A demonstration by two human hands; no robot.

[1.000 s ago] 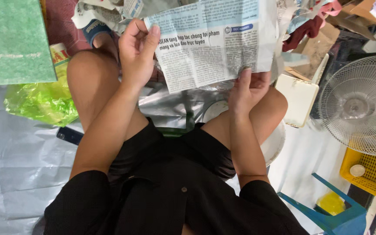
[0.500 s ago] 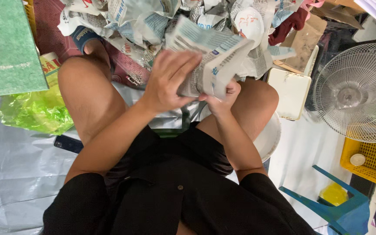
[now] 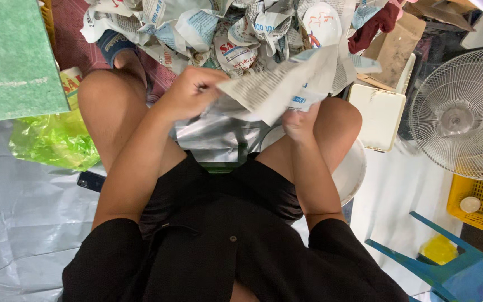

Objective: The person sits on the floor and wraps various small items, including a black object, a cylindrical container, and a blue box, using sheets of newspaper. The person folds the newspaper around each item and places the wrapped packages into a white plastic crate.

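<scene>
Both hands hold one crumpled sheet of printed newspaper (image 3: pixel 286 89) above the knees. The left hand (image 3: pixel 191 92) pinches its nine o'clock edge; the right hand (image 3: pixel 300 120) grips its six o'clock edge.

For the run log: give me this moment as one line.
left hand: grips newspaper sheet | right hand: grips sheet's lower edge | sheet: folded, held above knees | ahead: crumpled newspaper pile | beside: white fan

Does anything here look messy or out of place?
Yes. Crumpled newspaper lies heaped on the floor ahead of the knees, and a dark phone sits half tucked under the left thigh. Both hands, left and right, grip a folded newspaper sheet.
</scene>
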